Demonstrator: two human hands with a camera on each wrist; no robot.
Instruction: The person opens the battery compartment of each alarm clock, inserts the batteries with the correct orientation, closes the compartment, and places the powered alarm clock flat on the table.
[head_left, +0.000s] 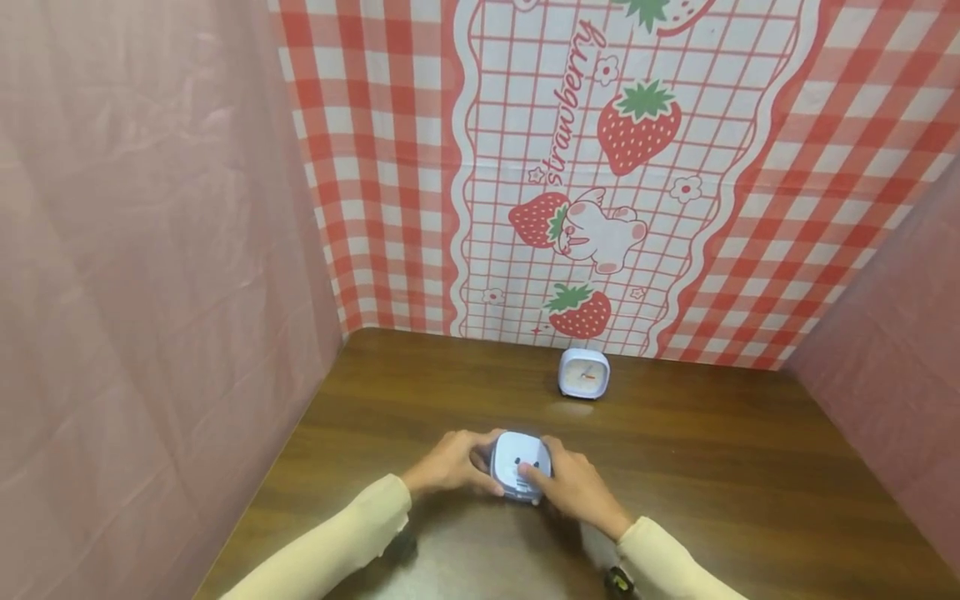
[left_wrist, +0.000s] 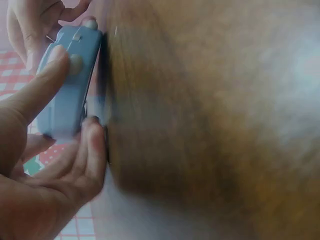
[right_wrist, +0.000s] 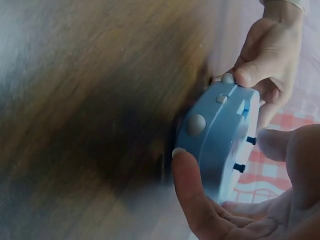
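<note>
A light blue alarm clock [head_left: 516, 450] lies with its back up, between both hands. Two small black knobs [right_wrist: 240, 168] stick out of that back. My left hand [head_left: 453, 462] grips the clock's left side, its thumb [left_wrist: 56, 62] on the edge by a round pale foot. On the opposite side my right hand [head_left: 581, 487] holds the clock, fingers along the edge; its thumb [right_wrist: 272, 144] is at one knob on the back. The clock's face is turned down and hidden. Whether it touches the table, I cannot tell.
Further back on the brown wooden table [head_left: 712, 467], a second pale blue clock [head_left: 583, 373] stands upright, dial forward. Behind it hangs a strawberry-print checked cloth [head_left: 397, 167]. Pink curtains [head_left: 150, 250] border both sides. A small black round item [head_left: 618, 581] is by the right sleeve.
</note>
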